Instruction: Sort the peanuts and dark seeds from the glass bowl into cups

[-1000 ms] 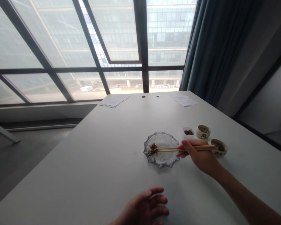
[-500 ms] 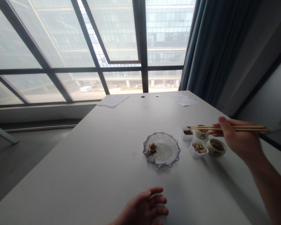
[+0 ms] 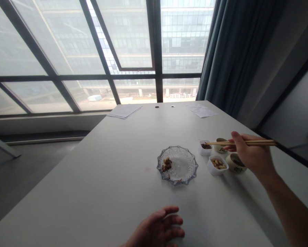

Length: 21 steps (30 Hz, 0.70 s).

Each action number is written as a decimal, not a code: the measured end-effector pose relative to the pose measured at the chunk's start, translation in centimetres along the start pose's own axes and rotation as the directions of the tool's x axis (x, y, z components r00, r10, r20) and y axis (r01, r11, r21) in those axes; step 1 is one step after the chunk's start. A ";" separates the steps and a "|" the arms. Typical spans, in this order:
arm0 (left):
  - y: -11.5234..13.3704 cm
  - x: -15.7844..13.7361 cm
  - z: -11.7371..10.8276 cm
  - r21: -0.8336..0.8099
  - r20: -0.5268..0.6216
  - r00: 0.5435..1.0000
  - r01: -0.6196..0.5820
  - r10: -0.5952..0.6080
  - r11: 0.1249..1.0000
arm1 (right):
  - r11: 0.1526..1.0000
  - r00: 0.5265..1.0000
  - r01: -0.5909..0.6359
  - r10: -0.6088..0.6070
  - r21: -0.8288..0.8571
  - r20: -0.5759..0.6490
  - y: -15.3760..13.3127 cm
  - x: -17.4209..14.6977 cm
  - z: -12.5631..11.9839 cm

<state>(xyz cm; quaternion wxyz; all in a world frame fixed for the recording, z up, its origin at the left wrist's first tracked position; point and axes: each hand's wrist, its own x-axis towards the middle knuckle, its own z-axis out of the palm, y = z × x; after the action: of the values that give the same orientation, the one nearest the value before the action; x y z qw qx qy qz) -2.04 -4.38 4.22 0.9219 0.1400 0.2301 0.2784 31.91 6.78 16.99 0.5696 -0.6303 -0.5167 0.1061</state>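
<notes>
My right hand (image 3: 251, 151) grips a pair of wooden chopsticks (image 3: 259, 142), whose tips reach the dark brown pieces in the far white tub (image 3: 201, 150). Beside it, nearer me, a second white tub (image 3: 215, 171) holds several pale, nut-like pieces. Two small cream cups (image 3: 236, 168) with dark characters stand right of the tubs, partly behind my hand. Left of these, a scalloped glass dish (image 3: 192, 173) bears a small heap of brown pieces (image 3: 166, 164) on its left side. Below the dish, my left hand (image 3: 161, 224) is held with fingers apart and nothing in it.
Sheets of paper (image 3: 124, 110) lie at the far left of the white table (image 3: 113, 171), another sheet (image 3: 202, 110) at the far right. Two small round items sit near the far edge. Windows and a blue curtain (image 3: 228, 55) stand beyond.
My right hand has moved left and slightly down, bringing the chopstick tips from the tub's rim level down to the dark pieces. The left hand has not moved.
</notes>
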 end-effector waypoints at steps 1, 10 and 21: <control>0.0 0.0 0.1 -0.008 -0.005 1.000 -0.005 0.005 1.000 | 1.000 1.000 0.002 -0.002 0.016 -0.018 -0.6 -0.2 -0.2; -0.1 0.0 0.2 -0.010 -0.018 1.000 0.000 0.000 1.000 | 0.965 0.931 -0.159 0.076 0.209 0.356 -4.4 -3.3 0.3; -0.1 0.2 0.0 -0.020 -0.002 1.000 -0.015 0.015 1.000 | 0.999 0.996 0.048 -0.047 -0.013 0.075 -0.7 -0.8 -0.3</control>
<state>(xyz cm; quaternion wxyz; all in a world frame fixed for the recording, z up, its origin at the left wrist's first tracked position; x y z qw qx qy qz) -1.84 -4.32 4.13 0.9210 0.1321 0.2270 0.2878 31.38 5.80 17.34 0.5476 -0.6177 -0.5532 0.1121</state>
